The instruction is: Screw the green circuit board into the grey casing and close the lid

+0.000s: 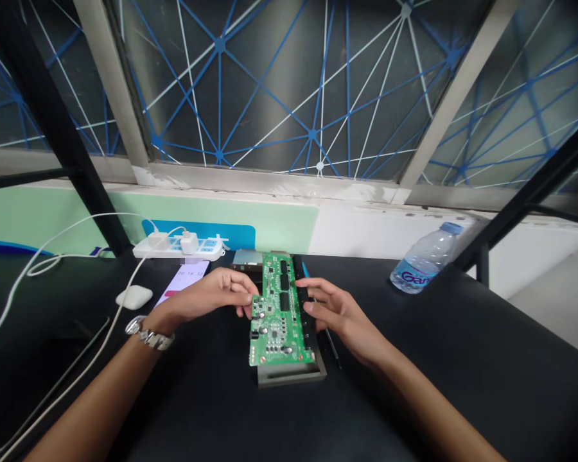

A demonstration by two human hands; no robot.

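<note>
Circuit board (pixel 280 308) lies between both hands, long axis running away from us, above a metal casing (pixel 291 378). We find it grasped from both long edges, left hand (pixel 212 298) at one side, right hand (pixel 340 319) on the black connectors (pixel 302 308), neither nearer.
</note>
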